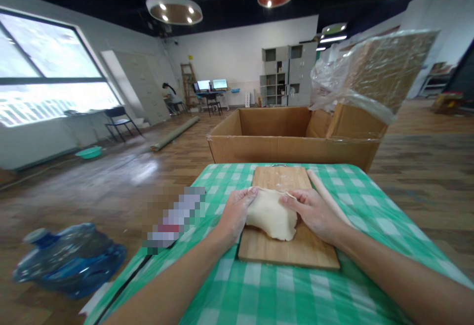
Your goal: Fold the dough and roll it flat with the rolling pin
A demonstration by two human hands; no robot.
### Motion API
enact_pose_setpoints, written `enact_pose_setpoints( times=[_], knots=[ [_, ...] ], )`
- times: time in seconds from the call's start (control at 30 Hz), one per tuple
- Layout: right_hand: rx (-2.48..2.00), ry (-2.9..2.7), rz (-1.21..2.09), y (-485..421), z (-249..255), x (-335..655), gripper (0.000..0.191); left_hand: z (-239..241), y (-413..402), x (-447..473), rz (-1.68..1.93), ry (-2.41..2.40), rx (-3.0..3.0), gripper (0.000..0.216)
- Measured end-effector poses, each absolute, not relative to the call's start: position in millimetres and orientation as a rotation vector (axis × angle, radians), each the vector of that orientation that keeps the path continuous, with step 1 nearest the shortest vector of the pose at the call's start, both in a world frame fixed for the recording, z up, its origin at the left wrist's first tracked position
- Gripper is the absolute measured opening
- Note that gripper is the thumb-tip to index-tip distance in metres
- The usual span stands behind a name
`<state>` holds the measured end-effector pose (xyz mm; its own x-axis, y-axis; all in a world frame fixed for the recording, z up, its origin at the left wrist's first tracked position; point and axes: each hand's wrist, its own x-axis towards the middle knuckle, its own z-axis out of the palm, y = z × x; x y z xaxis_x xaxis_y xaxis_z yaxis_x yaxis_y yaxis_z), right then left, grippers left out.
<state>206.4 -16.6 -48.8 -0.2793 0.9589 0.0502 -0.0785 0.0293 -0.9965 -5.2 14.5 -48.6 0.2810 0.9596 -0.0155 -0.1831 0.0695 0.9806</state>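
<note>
A pale sheet of dough (272, 214) lies folded on a wooden cutting board (289, 251) on the green checked tablecloth (266, 295). My left hand (235, 214) pinches the dough's far left edge, fingers curled on it. At the dough's far right edge, my right hand (314, 211) grips it with fingers bent. Both hands lift the far edge slightly off the board. A wooden rolling pin (326, 194) lies just right of the board, partly under my right hand.
A large open cardboard box (296, 149) stands beyond the table, with plastic-wrapped material (374, 73) in it. A blue water jug (70, 261) lies on the wooden floor at left. A person sits at a desk far back.
</note>
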Motion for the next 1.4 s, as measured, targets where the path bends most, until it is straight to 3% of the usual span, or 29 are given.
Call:
enact_pose_setpoints(
  times=[1.1, 1.4],
  knots=[
    [-0.997, -1.332, 1.383, -16, -50, 205, 0.047, -39, 8, 2, 1.094, 0.856, 1.148, 0.045],
    [-1.175, -1.679, 0.949, -21, -41, 207, 0.039, -42, -4, 14, 1.013, 0.914, 1.322, 0.040]
  ],
)
